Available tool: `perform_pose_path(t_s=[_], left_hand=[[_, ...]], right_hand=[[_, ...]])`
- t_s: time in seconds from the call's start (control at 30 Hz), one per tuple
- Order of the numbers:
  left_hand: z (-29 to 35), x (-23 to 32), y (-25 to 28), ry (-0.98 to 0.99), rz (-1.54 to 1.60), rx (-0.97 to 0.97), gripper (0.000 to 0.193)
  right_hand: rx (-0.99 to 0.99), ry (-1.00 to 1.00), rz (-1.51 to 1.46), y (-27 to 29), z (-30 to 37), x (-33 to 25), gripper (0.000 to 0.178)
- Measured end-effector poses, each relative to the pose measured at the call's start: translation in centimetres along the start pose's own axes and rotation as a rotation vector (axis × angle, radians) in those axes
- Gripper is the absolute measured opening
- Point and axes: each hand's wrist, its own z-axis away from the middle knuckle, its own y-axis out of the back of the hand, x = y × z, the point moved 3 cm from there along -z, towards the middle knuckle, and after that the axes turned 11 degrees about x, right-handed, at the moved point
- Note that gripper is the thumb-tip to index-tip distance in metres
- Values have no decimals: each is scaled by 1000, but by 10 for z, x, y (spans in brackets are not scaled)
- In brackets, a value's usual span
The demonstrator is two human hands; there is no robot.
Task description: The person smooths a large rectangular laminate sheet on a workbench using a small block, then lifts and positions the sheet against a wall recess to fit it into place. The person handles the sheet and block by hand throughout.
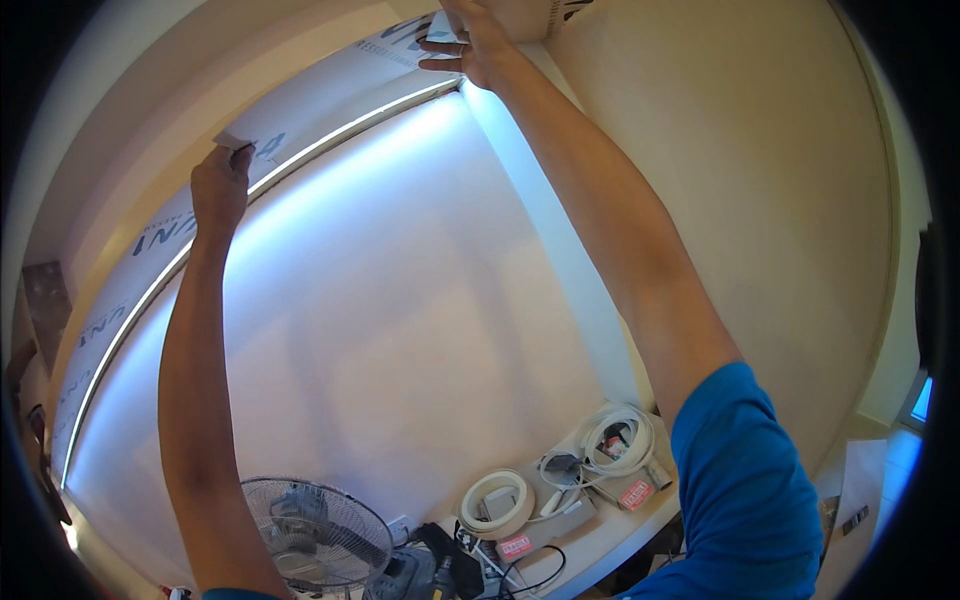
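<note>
A person in a blue sleeve (745, 480) reaches both bare arms overhead to a long white strip (330, 95) covered in protective film, running along the top of a glowing white wall panel (400, 300) up at the ceiling line. The left hand (220, 190) is closed, pinching a loosened flap of film (235, 140) between thumb and fingers at the strip's lower edge. The right hand (478, 45) lies open and flat, fingers spread, pressing the strip's right end near the corner, just below a white box-like fitting (525, 15) at the top edge of the picture.

Judged from this pose, the peel goes best with the flap drawn slowly and low along the strip, not straight out, while the flat hand keeps the strip seated so the pull does not drag it off the wall. A tear would leave scraps stuck in the narrow gap above the light line.

Far below, on a white counter (620, 530) at lower right, lie three coils of white cable: one thick coil (497, 503), one large coil (620, 440), and a smaller loose one (560, 468) between them. Two small packages with red labels (635, 493) sit among them. One standing fan (315, 535) stands near the lower left, beside a dark tangle of tools and cords (450, 575) too small to count.
</note>
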Motion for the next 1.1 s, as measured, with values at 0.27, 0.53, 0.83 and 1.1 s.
perform_pose_path(t_s=[0.27, 0.53, 0.83, 1.1], left_hand=[[-3, 15, -6, -32, -29, 27, 20], [-25, 26, 7, -110, -65, -22, 24], [-61, 15, 28, -266, -251, -272, 28], [-74, 26, 25, -210, -390, -374, 27]], right_hand=[[13, 69, -14, 22, -8, -13, 105], [65, 75, -146, 29, -7, -24, 87], [86, 118, -242, 28, -2, -5, 104], [-21, 70, -222, 40, -29, 1, 104]])
